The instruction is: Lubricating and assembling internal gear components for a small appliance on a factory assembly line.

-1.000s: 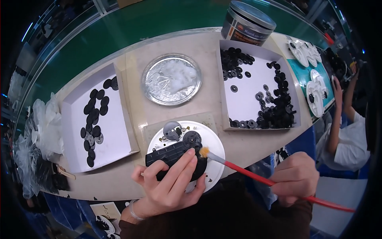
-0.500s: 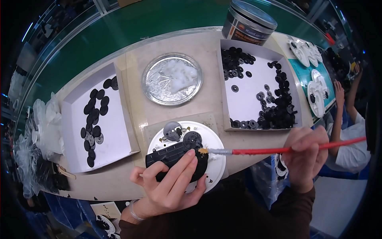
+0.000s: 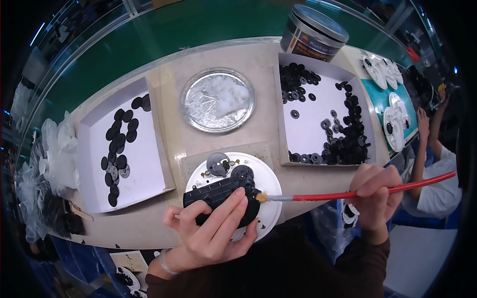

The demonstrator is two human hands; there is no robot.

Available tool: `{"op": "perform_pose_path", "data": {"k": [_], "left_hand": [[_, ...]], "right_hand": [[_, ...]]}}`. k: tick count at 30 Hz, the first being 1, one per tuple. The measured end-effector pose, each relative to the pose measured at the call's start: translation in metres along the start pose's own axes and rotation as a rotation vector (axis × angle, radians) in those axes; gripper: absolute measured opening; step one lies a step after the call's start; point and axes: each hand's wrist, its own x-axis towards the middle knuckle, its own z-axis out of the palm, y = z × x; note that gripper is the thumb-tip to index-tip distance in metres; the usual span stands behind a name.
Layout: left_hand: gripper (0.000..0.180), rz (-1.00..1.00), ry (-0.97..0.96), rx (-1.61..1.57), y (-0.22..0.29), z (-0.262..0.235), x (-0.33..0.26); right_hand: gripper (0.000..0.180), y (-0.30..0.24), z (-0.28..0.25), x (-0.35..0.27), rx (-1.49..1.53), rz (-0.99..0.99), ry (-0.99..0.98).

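Pinching a red-handled brush [image 3: 367, 192], right hand [image 3: 375, 191] keeps its long axis near-horizontal, bristle tip pointing left at the black gear part [image 3: 221, 196] on the white disc [image 3: 271, 186], desk front. Left hand [image 3: 213, 233] grips that part. Vs 0.5 s ago: orientation unchanged; 1 s ago handle slanted down-right.

Count at that moment: two white trays on the bench, left tray [image 3: 149, 164] and right tray [image 3: 308, 134]. Left one held roughly twenty black discs [image 3: 119, 144], a few greyish. Right one held far too many small black rings [image 3: 348, 144] to count, piled along the right and bottom edges. One round metal dish [image 3: 217, 100] with one white lump in it. One tin can [image 3: 314, 31] at the back. One white round plate [image 3: 271, 181] carrying one black housing [image 3: 218, 194] and two visible gears. One red-handled brush [image 3: 348, 193]. Two hands in play, left hand [image 3: 211, 233] and right hand [image 3: 375, 191].
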Motion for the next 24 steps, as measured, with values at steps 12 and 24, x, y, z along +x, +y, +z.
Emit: {"op": "perform_pose_path", "data": {"k": [12,24], "left_hand": [[0.031,0.057,0.087,-0.077,-0.001,0.001,-0.001],[0.026,0.217,-0.078,-0.047,-0.008,-0.029,0.014]], "right_hand": [[0.018,0.044,0.032,0.041,0.061,0.299,-0.075],[0.037,0.064,-0.044,0.004,0.004,0.465,0.228]]}}
